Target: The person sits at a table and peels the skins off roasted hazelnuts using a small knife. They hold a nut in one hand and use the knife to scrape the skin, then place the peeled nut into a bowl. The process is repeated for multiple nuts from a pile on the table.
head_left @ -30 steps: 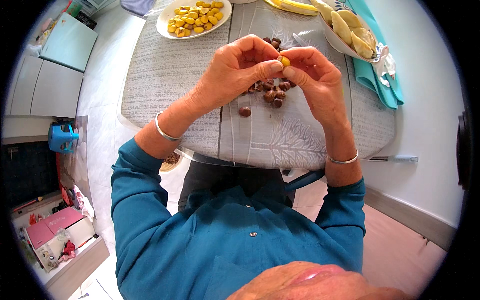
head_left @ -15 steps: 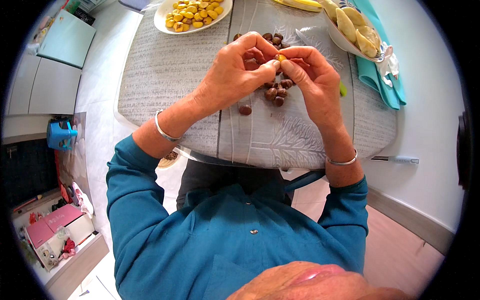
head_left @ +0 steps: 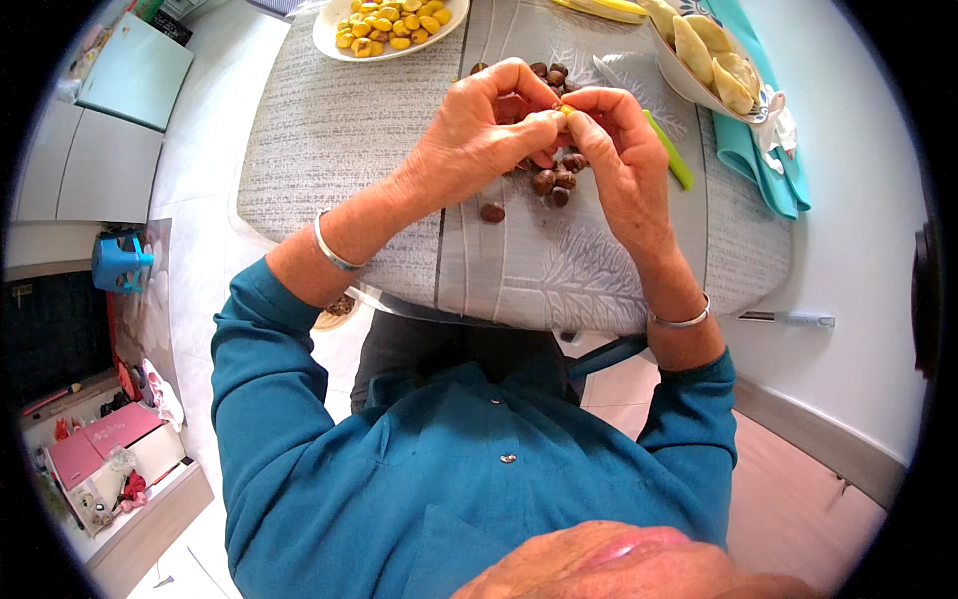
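Note:
My left hand (head_left: pixel 489 128) and my right hand (head_left: pixel 621 138) meet over the table, fingertips pinched on a small yellow chestnut (head_left: pixel 567 110). Fingers and thumbs cover most of it, so how much shell is left on it cannot be made out. Below and behind my hands, brown unpeeled chestnuts (head_left: pixel 544 183) lie in a loose pile, partly hidden. One brown chestnut (head_left: pixel 492 213) sits apart, nearer to me. Just right of my right hand lies a knife with a bright green handle (head_left: pixel 671 155), its pale blade pointing away.
A white plate (head_left: pixel 325 42) of yellow peeled chestnuts stands at the far left of the table (head_left: pixel 329 150). At the far right are a bowl (head_left: pixel 687 84) of pale dumpling-shaped pieces and a teal cloth (head_left: pixel 743 165). Something yellow, banana-like (head_left: pixel 609 9), lies at the far edge.
Both hands keep their pinch on the chestnut, and less of it shows between the fingertips. My right hand has shifted slightly, uncovering more of the green knife handle.

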`<state>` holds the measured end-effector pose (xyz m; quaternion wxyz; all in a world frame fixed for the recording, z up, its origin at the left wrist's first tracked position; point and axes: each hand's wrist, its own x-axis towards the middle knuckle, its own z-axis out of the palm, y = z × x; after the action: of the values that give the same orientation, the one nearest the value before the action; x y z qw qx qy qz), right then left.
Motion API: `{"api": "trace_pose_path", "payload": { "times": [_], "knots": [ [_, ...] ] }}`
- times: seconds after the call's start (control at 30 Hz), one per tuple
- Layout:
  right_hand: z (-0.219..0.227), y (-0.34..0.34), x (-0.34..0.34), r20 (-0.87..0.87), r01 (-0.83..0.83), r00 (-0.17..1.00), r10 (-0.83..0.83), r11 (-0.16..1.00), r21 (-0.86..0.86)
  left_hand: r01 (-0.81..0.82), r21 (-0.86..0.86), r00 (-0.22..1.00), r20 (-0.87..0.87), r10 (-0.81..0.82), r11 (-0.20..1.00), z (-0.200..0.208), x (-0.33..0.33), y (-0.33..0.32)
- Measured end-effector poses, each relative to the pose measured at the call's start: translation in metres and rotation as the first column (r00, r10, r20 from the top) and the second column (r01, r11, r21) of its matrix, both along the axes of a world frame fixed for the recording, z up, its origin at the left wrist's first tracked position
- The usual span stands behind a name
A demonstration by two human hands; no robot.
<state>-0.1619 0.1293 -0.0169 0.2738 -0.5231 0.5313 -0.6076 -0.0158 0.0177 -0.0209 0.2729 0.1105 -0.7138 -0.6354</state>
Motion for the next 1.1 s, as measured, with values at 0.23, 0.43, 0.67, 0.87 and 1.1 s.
{"api": "trace_pose_path", "payload": {
  "times": [0.23, 0.43, 0.67, 0.87, 1.1],
  "knots": [
    [0.003, 0.002, -0.008, 0.323, -0.180, 0.934, 0.157, 0.983, 0.045, 0.023, 0.125, 1.000, -0.013, -0.021, 0.992, 0.001, 0.001, -0.003],
    [-0.002, -0.003, -0.018, 0.692, -0.358, 0.676, 0.253, 0.934, 0.008, 0.032, 0.208, 0.999, -0.032, -0.026, 0.978, 0.003, 0.000, -0.003],
    [-0.010, -0.006, -0.035, 0.817, -0.345, 0.522, 0.246, 0.937, -0.062, 0.037, 0.126, 0.993, 0.109, -0.051, 0.991, 0.007, 0.005, -0.007],
    [-0.010, -0.006, -0.037, 0.811, -0.300, 0.550, 0.200, 0.953, -0.031, 0.229, -0.117, 0.948, 0.253, -0.194, 0.966, -0.001, 0.005, 0.001],
    [-0.010, -0.006, -0.033, 0.766, -0.331, 0.596, 0.243, 0.943, -0.041, 0.120, -0.186, 0.975, 0.208, -0.080, 0.975, 0.001, 0.003, 0.001]
  ]
}}
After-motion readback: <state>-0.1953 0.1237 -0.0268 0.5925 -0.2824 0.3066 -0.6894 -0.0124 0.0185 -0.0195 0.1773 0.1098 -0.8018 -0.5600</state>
